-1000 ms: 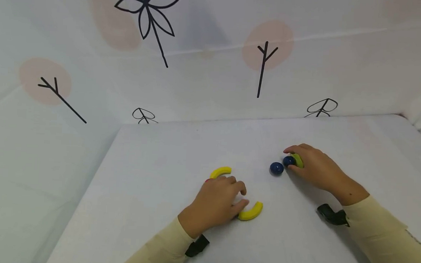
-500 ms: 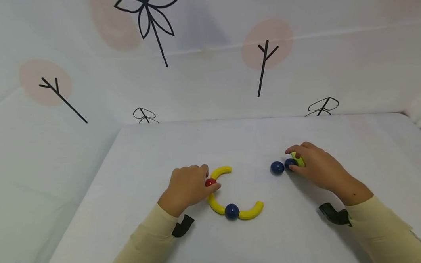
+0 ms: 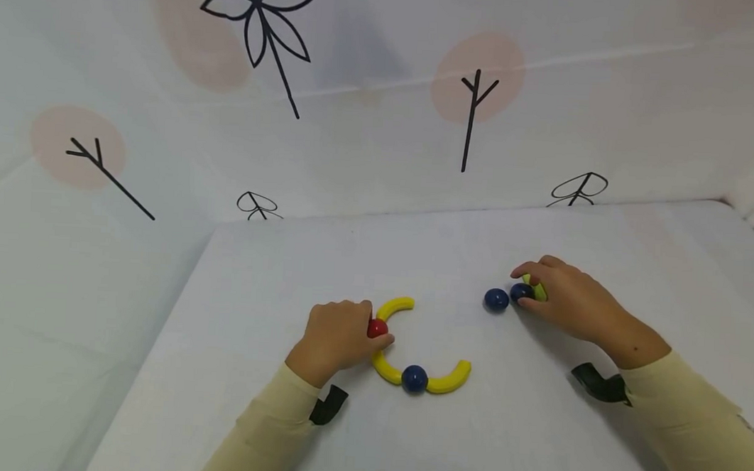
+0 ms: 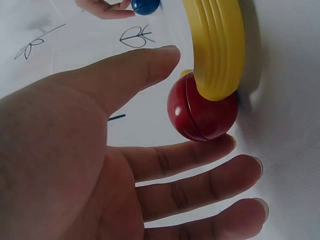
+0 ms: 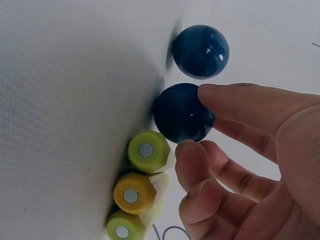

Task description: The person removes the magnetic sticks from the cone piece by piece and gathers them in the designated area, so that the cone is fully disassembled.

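In the head view, my left hand (image 3: 340, 337) lies beside a red ball (image 3: 378, 328). The left wrist view shows its fingers (image 4: 200, 185) loosely extended, the nearest at the ball's side, the thumb held apart. The red ball joins two curved yellow rods (image 3: 387, 368); a blue ball (image 3: 415, 379) links the lower one to another yellow rod (image 3: 451, 379). Over at the right, my right hand (image 3: 562, 295) pinches a second blue ball (image 5: 182, 114) between thumb and finger, while its other fingers curl in. A third blue ball (image 5: 201, 52) sits close beside that one.
Under the right hand lie straight rods with silvery round ends, two lime green (image 5: 148, 151) and one yellow (image 5: 134, 193), side by side. The white tabletop (image 3: 273, 273) meets a patterned cloth backdrop (image 3: 368, 157) behind and at the left.
My left hand has moved left from above the lower blue ball to the red ball, uncovering the curved chain. The right hand stays almost still at the blue ball.
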A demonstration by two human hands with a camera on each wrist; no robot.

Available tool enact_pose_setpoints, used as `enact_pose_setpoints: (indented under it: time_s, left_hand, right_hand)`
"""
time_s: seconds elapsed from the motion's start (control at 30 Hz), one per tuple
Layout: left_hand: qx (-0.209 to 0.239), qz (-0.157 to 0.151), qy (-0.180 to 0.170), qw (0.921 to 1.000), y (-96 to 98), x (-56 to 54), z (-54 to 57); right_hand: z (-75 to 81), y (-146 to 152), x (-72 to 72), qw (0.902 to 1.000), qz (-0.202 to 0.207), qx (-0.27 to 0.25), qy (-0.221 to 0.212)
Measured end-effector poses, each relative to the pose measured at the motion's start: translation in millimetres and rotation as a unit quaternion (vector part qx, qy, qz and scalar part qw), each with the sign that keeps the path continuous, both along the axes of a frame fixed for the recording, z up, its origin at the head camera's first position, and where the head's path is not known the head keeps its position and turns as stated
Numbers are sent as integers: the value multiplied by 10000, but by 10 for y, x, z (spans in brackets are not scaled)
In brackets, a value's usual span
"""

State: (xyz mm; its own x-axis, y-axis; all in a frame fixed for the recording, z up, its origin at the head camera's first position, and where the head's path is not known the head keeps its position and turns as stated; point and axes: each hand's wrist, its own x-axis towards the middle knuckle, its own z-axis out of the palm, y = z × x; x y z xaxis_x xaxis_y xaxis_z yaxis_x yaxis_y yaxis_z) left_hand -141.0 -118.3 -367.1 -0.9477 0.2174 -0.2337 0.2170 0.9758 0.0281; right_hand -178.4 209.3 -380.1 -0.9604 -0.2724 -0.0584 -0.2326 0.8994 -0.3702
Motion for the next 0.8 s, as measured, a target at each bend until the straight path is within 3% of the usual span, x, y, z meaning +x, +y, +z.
enact_pose_setpoints:
  time_s: [0.37,0.63,0.8]
  left_hand:
    - [206,-168,253,9993,36,-38,-40]
    - [554,-470,403,9965,79,-42,-95]
    - [710,-790,495,9931,133,-25,-160]
  right_hand:
    - [67,-13,38,9998,83,8,155]
    - [147,-185,208,9964,509,-343,578]
    - [122,-383,343,9946,777,-501,474]
